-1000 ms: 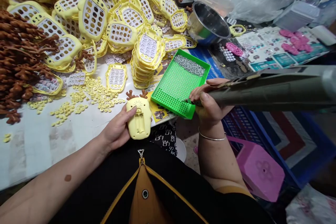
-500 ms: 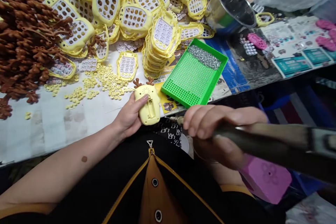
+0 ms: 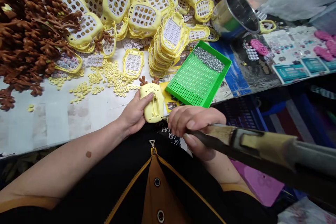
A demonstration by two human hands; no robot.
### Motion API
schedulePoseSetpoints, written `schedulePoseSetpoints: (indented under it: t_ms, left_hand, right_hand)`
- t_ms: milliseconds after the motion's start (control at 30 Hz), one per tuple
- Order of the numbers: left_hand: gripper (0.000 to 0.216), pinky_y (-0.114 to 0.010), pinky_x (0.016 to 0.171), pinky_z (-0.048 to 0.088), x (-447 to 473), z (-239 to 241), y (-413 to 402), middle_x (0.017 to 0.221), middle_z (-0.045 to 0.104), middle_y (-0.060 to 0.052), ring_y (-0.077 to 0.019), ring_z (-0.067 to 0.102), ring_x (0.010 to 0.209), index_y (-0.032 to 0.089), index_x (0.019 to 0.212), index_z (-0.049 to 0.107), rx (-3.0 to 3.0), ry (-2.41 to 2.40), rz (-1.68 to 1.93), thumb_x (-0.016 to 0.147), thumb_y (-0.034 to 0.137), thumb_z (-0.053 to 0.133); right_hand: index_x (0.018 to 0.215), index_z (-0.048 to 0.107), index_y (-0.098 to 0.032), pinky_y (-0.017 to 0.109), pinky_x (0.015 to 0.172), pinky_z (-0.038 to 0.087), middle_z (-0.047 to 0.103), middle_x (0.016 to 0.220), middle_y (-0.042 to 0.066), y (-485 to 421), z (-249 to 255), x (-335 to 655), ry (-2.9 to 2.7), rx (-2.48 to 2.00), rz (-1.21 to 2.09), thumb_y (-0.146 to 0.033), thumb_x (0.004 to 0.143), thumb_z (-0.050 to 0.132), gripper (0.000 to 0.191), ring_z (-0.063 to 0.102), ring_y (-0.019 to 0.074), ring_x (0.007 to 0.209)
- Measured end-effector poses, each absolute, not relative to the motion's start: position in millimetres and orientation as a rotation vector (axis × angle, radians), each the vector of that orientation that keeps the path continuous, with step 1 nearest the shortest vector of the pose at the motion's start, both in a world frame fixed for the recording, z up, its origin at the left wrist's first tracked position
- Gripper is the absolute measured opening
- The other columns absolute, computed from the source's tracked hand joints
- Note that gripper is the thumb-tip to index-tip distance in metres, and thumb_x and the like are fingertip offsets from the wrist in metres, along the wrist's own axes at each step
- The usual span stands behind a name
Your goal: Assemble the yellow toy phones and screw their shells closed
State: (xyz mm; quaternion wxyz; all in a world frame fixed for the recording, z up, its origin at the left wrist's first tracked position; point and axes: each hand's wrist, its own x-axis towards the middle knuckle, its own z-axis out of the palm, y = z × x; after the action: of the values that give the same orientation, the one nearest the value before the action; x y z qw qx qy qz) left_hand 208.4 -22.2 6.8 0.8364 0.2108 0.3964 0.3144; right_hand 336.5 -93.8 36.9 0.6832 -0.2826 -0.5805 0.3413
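My left hand (image 3: 134, 113) grips a small yellow toy phone (image 3: 152, 102) with brown antlers, back side up, at the table's front edge. My right hand (image 3: 195, 126) is wrapped round a long powered screwdriver (image 3: 252, 145), whose tip sits at the toy's lower right corner. A green perforated tray (image 3: 199, 77) with a row of small silver screws (image 3: 209, 58) at its far end lies just right of the toy.
Heaps of yellow keypad shells (image 3: 141, 10) fill the table's far side, with a stack (image 3: 168, 47) beside the tray. Brown antler pieces (image 3: 28, 31) pile at left. Loose yellow buttons (image 3: 110, 78) are scattered. A steel pot (image 3: 233, 12) and pink parts (image 3: 258, 47) sit right. A pink stool (image 3: 259, 187) stands below.
My right hand carried the screwdriver from the green tray down and left to the toy's lower right corner. The left hand kept holding the toy.
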Motion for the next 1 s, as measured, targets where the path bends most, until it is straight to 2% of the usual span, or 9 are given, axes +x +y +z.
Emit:
schedulePoseSetpoints:
  t_ms: [100, 267, 400, 500, 633, 733, 833, 1000]
  left_hand:
    - [0.037, -0.046, 0.096, 0.048, 208.4, 7.4, -22.1, 0.105, 0.068, -0.006, -0.0229, 0.065, 0.099, 0.023, 0.116, 0.050, 0.461, 0.859, 0.650, 0.083, 0.022, 0.066]
    - [0.037, -0.043, 0.094, 0.050, 207.8, 5.9, -21.9, 0.103, 0.067, -0.004, -0.0210, 0.065, 0.095, 0.023, 0.116, 0.052, 0.510, 0.836, 0.644, 0.082, 0.025, 0.067]
    - [0.040, -0.045, 0.093, 0.050, 208.4, 5.9, -21.6, 0.100, 0.068, -0.004, -0.0224, 0.066, 0.095, 0.024, 0.115, 0.051, 0.510, 0.889, 0.634, 0.079, 0.023, 0.069]
    - [0.038, -0.046, 0.094, 0.051, 209.3, 8.4, -20.7, 0.104, 0.068, -0.005, -0.0234, 0.066, 0.097, 0.024, 0.114, 0.051, 0.487, 0.906, 0.628, 0.081, 0.024, 0.068]
    - [0.035, -0.046, 0.096, 0.051, 210.0, 12.8, -18.8, 0.105, 0.069, -0.005, -0.0228, 0.067, 0.098, 0.023, 0.116, 0.050, 0.478, 0.913, 0.628, 0.084, 0.021, 0.063]
    - [0.034, -0.046, 0.094, 0.052, 210.2, 15.1, -17.6, 0.104, 0.069, -0.005, -0.0225, 0.068, 0.095, 0.023, 0.117, 0.050, 0.474, 0.927, 0.601, 0.085, 0.020, 0.061]
    - [0.037, -0.045, 0.094, 0.053, 210.5, 16.2, -16.8, 0.110, 0.069, -0.006, -0.0223, 0.068, 0.095, 0.024, 0.120, 0.050, 0.485, 0.925, 0.591, 0.085, 0.022, 0.062]
    - [0.038, -0.043, 0.094, 0.054, 211.4, 16.6, -16.0, 0.114, 0.068, -0.007, -0.0222, 0.067, 0.099, 0.025, 0.123, 0.050, 0.482, 0.923, 0.577, 0.087, 0.023, 0.061]
  right_hand:
    - [0.084, 0.057, -0.024, 0.027, 0.043, 0.049, 0.054, 0.054, -0.006, -87.0, 38.3, 334.5, -1.332, -0.598, 0.784, -0.013, 0.071, 0.061, 0.018, 0.053, 0.0114, 0.042]
    - [0.082, 0.058, -0.023, 0.027, 0.040, 0.046, 0.053, 0.052, -0.005, -84.1, 38.3, 330.9, -1.343, -0.575, 0.784, -0.010, 0.068, 0.063, 0.020, 0.052, 0.0126, 0.041]
    - [0.092, 0.061, -0.023, 0.027, 0.040, 0.047, 0.052, 0.053, -0.005, -94.2, 47.6, 335.6, -1.315, -0.602, 0.790, -0.017, 0.074, 0.062, 0.019, 0.052, 0.0118, 0.041]
    - [0.101, 0.063, -0.025, 0.029, 0.043, 0.050, 0.051, 0.052, -0.006, -97.7, 55.5, 355.5, -1.260, -0.619, 0.675, -0.022, 0.078, 0.063, 0.023, 0.052, 0.0117, 0.041]
    - [0.098, 0.064, -0.027, 0.028, 0.044, 0.046, 0.049, 0.054, -0.006, -84.0, 46.6, 396.3, -1.082, -0.757, 0.360, -0.022, 0.075, 0.068, 0.024, 0.048, 0.0108, 0.043]
    - [0.099, 0.060, -0.030, 0.027, 0.042, 0.043, 0.044, 0.054, -0.007, -70.2, 29.0, 419.6, -1.079, -0.877, 0.232, -0.031, 0.076, 0.066, 0.024, 0.043, 0.0104, 0.040]
    - [0.099, 0.056, -0.031, 0.027, 0.042, 0.042, 0.040, 0.054, -0.008, -62.7, 15.6, 429.2, -1.065, -0.975, 0.174, -0.037, 0.075, 0.062, 0.025, 0.041, 0.0107, 0.039]
    - [0.101, 0.054, -0.031, 0.028, 0.044, 0.041, 0.040, 0.055, -0.008, -59.6, 8.7, 430.9, -1.082, -0.985, 0.203, -0.036, 0.076, 0.060, 0.027, 0.042, 0.0112, 0.040]
